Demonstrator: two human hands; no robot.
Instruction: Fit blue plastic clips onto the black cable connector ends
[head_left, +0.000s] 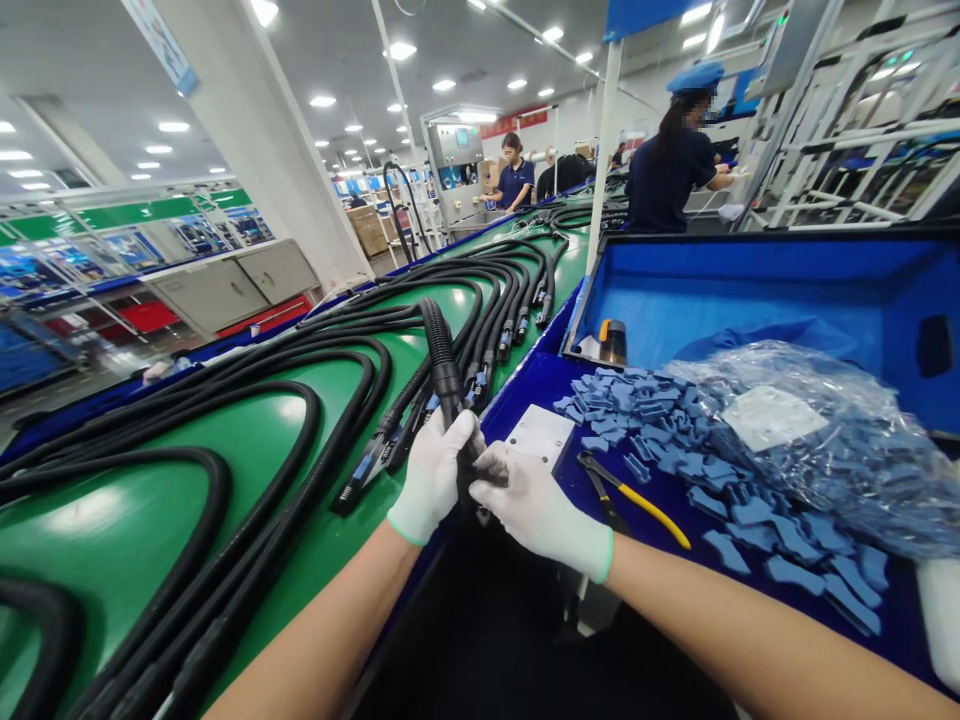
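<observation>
My left hand and my right hand wear white gloves with green cuffs. Both close around a black corrugated cable conduit, which stands up between them, and its lower end is hidden by my fingers. Next to my right hand lies a white metal plate on a blue mat. Yellow-handled side cutters rest just right of that hand. Beyond them is a heap of blue rubber pieces, partly spilling from a clear plastic bag.
Many black cable harnesses with blue connectors lie looped on a green conveyor belt to my left. A blue-lined open case holds a small jar. Co-workers stand further along the line beside white racks.
</observation>
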